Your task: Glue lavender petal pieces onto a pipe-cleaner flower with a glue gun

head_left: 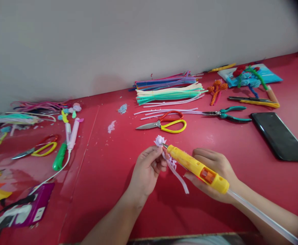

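Note:
Between the thumb and fingers of my left hand [149, 165] is a small lilac pipe-cleaner flower [160, 140]. A lilac strip [179, 178] hangs down from it toward the right. My right hand [212, 166] is wrapped round a yellow hot glue gun [189, 163], with a clear glue stick [261, 212] sticking out of its back end. The metal nozzle meets or nearly meets the flower's base; I cannot tell if they touch. Just beyond the flower lie scissors [161, 125] with red and yellow handles.
Bundles of pipe cleaners [169, 92] lie along the wall. Teal-handled pliers [228, 114] and a black phone [281, 136] are on the right, near finished pipe-cleaner flowers [248, 80]. On the left are another pair of scissors [40, 149], a pink corded tool [73, 134] and a purple power strip [40, 206].

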`<state>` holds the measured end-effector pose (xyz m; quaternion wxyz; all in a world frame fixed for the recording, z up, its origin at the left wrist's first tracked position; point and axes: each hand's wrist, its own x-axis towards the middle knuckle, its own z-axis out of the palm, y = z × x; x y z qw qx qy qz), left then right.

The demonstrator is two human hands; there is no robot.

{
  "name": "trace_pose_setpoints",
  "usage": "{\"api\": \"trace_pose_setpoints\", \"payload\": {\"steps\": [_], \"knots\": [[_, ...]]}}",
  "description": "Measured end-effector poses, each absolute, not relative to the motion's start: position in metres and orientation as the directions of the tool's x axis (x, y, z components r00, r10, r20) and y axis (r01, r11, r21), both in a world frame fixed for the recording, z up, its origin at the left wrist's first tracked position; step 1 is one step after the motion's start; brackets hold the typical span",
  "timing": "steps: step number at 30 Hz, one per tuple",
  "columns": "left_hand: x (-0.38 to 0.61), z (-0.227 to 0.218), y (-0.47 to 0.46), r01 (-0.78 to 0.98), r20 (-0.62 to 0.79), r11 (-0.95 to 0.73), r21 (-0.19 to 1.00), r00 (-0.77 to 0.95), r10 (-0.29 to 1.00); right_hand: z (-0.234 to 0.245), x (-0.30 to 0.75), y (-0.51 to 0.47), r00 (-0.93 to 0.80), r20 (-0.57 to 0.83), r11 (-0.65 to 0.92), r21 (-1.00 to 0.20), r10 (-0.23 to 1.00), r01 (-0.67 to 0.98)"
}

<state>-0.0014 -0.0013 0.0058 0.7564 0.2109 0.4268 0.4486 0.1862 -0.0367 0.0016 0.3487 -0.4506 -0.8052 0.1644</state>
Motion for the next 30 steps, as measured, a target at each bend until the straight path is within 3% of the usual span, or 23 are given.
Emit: {"api": "trace_pose_setpoints", "payload": {"steps": [23, 30], "knots": [[-0.0008, 0.0055, -0.0009, -0.459, -0.490, 0.505, 0.731, 0.161, 0.857, -0.0007, 0.1866, -0.0362, -0.356, 0.403, 0.535, -0.561, 0.843, 0.632], [-0.0017, 0.0034, 0.0022, -0.353, -0.361, 0.380, 0.855, 0.122, 0.925, 0.0017, 0.1852, -0.0355, -0.351, 0.371, 0.509, -0.564, 0.860, 0.650]]}}
